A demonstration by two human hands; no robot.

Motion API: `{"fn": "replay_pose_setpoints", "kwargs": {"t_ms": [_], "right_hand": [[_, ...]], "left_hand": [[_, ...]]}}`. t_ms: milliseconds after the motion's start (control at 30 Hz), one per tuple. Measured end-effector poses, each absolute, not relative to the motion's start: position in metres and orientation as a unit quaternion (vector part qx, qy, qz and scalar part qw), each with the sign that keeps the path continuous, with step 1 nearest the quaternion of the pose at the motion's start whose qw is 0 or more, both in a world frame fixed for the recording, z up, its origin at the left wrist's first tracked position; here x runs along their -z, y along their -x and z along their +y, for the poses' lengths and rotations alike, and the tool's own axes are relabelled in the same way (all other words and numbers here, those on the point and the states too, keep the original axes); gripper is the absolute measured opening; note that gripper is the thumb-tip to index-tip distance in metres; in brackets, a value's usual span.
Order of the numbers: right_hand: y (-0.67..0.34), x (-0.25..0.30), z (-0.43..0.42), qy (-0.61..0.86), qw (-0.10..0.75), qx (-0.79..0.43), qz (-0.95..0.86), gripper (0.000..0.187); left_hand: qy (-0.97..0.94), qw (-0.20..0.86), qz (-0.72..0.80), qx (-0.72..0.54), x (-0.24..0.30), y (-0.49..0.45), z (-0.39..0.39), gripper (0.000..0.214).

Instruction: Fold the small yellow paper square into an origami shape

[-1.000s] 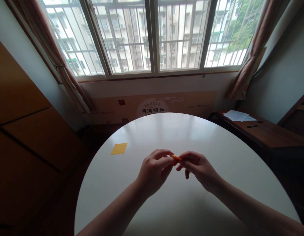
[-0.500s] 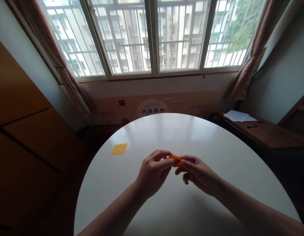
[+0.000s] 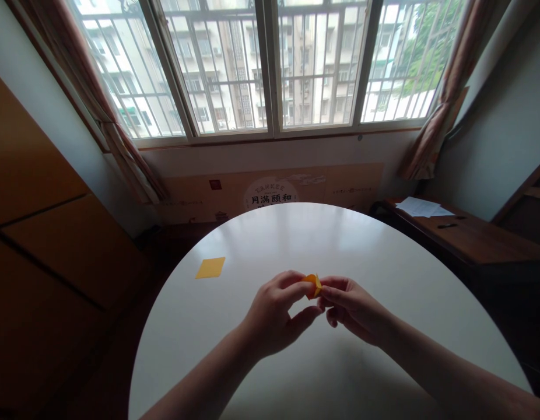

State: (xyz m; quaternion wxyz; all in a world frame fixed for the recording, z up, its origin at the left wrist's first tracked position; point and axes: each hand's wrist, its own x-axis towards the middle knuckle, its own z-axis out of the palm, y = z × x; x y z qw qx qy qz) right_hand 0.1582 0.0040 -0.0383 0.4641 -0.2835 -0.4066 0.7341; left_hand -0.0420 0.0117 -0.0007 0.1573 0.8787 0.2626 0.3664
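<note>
Paper (image 3: pixel 312 280), now wider open, between fingers (image 3: pixel 334 293)

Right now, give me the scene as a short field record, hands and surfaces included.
left hand: touching a small folded orange piece; full grip hidden
right hand: pinching the orange piece's right side
yellow square: lying flat, left of both hands
round white table: under the hands and square
white sheets: on the brown desk, right
</note>
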Motion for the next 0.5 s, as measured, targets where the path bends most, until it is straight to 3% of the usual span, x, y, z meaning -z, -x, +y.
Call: {"fn": "replay_pose_setpoints", "kwargs": {"t_ms": [500], "right_hand": [[-0.1601, 0.0394, 0.0064, 0.298, 0.456, -0.730, -0.413, 0.025]], "left_hand": [[-0.857, 0.231, 0.257, -0.383, 0.0013, 0.0384, 0.0115, 0.008]]}}
